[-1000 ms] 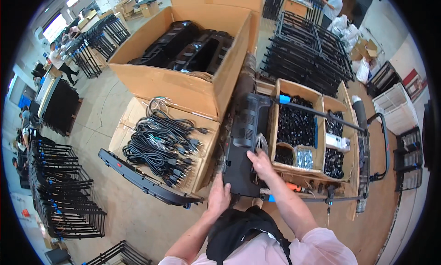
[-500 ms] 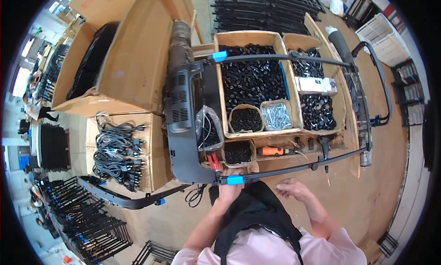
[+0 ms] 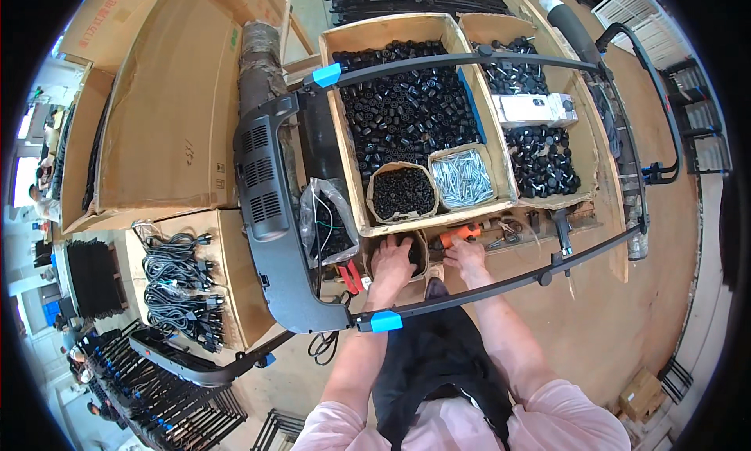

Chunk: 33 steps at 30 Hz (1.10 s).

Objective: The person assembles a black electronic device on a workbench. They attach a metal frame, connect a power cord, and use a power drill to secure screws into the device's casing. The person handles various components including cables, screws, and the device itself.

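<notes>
My left hand [image 3: 393,263] reaches into a small cardboard box [image 3: 423,273] of small black parts. Its fingers are slightly apart, and their tips are partly hidden. Just to its right, my right hand [image 3: 468,260] closes on an orange power screwdriver [image 3: 460,234], whose far end lies in the wooden tray. Around both hands stands a black tubular frame [image 3: 461,298] with blue tape [image 3: 386,320] near its corner. A grey-black motor housing [image 3: 270,216] forms the frame's left side.
Beyond my hands, a wooden bin [image 3: 344,146] holds black caps, small black parts and silver screws [image 3: 463,177]. Another wooden bin [image 3: 579,165] holds black knobs and a white box [image 3: 534,110]. Red-handled pliers [image 3: 350,278] lie left of my left hand. Coiled cables [image 3: 176,271] rest on a carton.
My left hand has moved from below the frame's front bar into the small box. My right hand has come forward and left onto the power screwdriver. The view has shifted.
</notes>
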Tool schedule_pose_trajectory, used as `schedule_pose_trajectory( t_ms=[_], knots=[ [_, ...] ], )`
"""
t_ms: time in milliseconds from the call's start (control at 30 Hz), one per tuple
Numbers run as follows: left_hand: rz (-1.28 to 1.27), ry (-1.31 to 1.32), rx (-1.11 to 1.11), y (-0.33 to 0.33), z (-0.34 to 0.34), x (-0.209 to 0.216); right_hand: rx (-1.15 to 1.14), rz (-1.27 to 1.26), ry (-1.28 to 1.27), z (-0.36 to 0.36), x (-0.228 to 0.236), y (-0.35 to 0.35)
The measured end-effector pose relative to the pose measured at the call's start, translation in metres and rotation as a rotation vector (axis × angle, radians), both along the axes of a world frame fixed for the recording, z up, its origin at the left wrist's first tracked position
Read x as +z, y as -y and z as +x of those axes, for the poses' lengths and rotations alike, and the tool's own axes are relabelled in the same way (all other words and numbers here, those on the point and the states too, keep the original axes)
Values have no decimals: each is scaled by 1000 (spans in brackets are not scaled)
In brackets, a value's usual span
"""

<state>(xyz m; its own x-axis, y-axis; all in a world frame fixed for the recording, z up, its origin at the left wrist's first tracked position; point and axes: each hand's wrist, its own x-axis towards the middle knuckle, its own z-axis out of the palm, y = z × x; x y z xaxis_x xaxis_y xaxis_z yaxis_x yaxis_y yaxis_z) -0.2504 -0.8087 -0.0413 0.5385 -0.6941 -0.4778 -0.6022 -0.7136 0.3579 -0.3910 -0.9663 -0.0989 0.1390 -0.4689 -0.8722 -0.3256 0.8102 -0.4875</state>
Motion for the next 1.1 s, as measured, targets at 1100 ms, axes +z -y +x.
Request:
schedule_pose_trajectory(
  t_ms=[1100],
  knots=[
    [-665,-1958,797,-37,44,-23,-165,243,478,-159,116,-69]
  ],
)
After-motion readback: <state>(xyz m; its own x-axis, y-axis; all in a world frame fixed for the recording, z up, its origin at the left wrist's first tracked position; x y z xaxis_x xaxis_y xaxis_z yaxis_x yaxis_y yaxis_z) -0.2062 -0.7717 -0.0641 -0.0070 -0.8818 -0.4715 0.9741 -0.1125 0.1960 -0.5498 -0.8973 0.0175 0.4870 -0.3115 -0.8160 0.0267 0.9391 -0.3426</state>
